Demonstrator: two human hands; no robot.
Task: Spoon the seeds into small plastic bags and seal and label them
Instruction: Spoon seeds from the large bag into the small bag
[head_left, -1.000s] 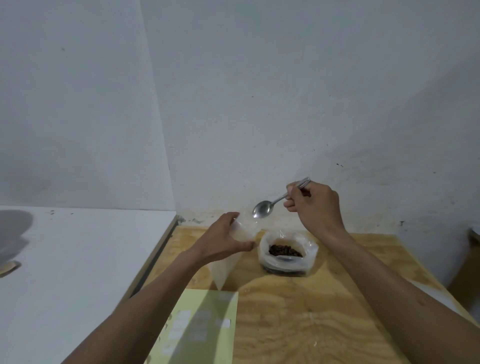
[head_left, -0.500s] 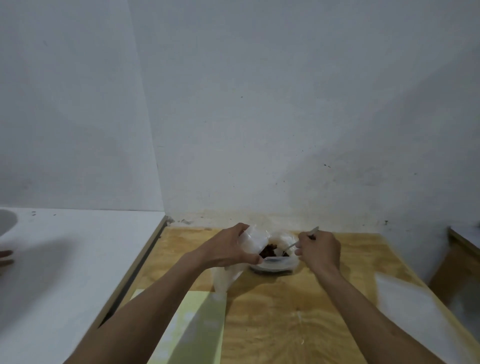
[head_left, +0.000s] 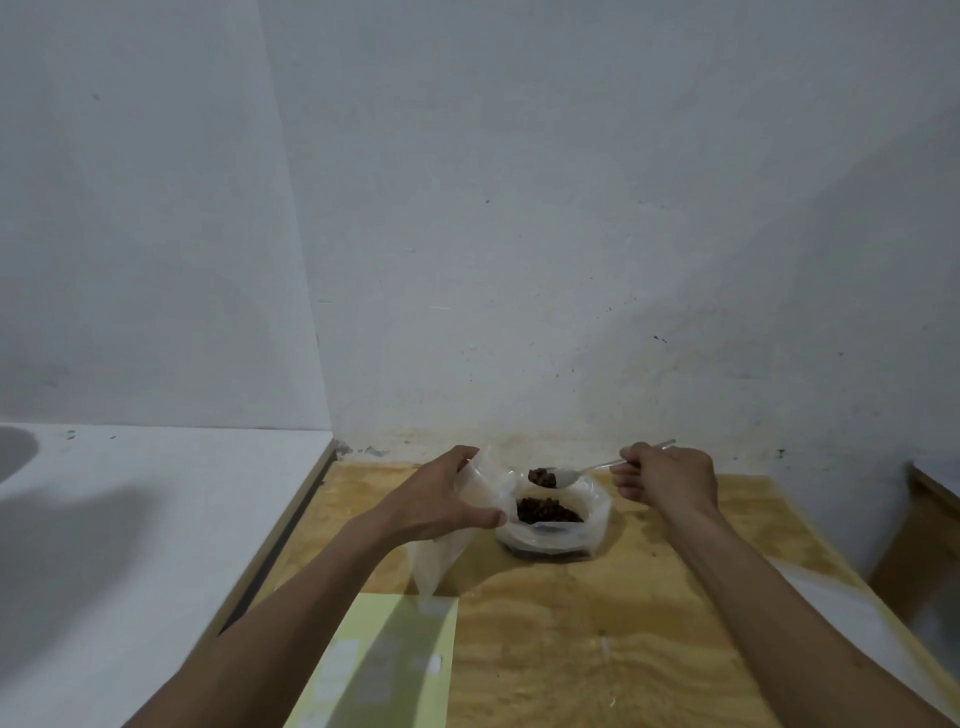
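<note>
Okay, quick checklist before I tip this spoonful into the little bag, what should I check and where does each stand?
1. Spoon loaded with seeds: ok.
2. Right hand grips the spoon handle: ok.
3. Left hand holds the small plastic bag near its top: ok.
4. Bag mouth open wide enough: cannot tell.
5. Spoon over the bag mouth: not ok, it hangs over the seed container, beside the bag.
6. Label sheet within reach on the table: ok.

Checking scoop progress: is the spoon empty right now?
No, the spoon in the right hand carries dark seeds above the seed bag.
</note>
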